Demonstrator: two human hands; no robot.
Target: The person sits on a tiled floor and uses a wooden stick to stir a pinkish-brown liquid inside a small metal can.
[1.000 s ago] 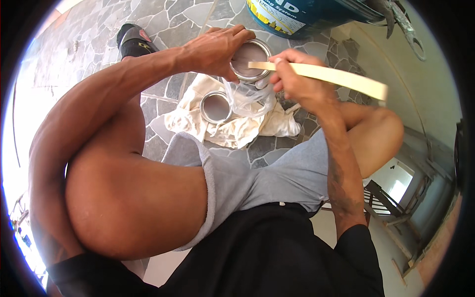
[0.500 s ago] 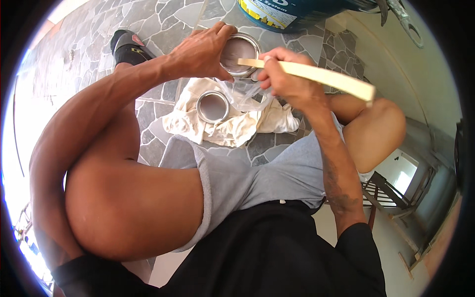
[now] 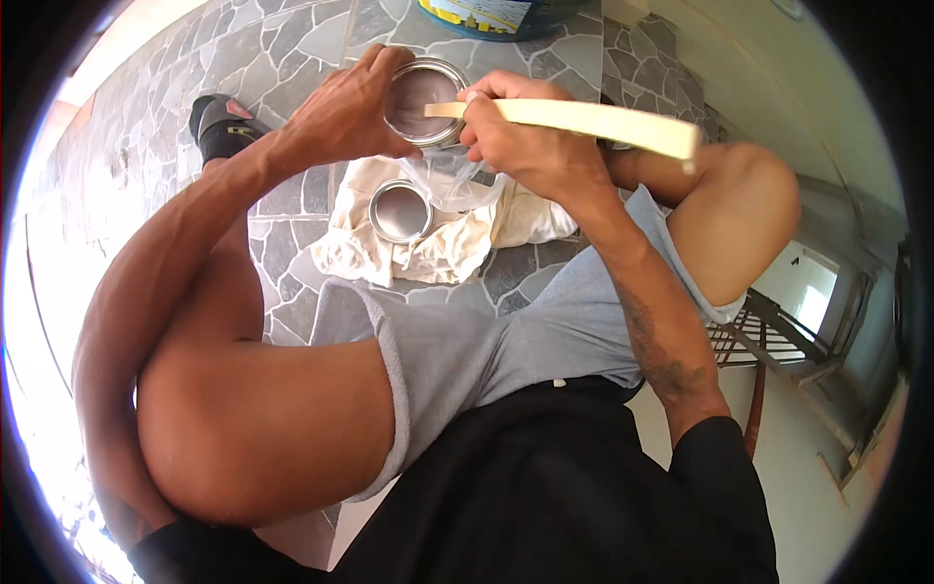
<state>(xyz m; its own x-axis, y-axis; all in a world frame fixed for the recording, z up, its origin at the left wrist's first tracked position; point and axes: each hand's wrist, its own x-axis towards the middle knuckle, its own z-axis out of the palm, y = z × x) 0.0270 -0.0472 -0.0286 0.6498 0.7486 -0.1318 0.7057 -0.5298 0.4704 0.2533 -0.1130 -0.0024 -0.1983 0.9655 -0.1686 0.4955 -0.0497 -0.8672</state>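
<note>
My left hand (image 3: 355, 107) curves around the left side of an open metal paint can (image 3: 461, 82), its fingers at the far rim and thumb at the near side. Greyish-brown paint shows inside. A flat pale wooden stirring stick (image 3: 598, 121) is gripped in my right hand (image 3: 535, 146). One end of the stick reaches over the paint; how deep it dips I cannot tell. Nearer to me, a smaller open can (image 3: 400, 240) with similar paint stands on a crumpled cream cloth (image 3: 341, 255). Clear plastic (image 3: 452, 191) lies between the two cans.
A dark blue bucket (image 3: 496, 27) with a colourful label stands at the far side. Grey stone-patterned floor (image 3: 292, 209) surrounds the cans. My bent legs flank the work, with a sandalled foot (image 3: 222, 127) at left. A pale wall (image 3: 749, 88) and a slatted metal frame (image 3: 778, 326) are at right.
The view has shifted, so the cans, cloth and both hands appear farther left, and the bucket is cut off more. Both holds are unchanged; the stick's tip stays over the paint.
</note>
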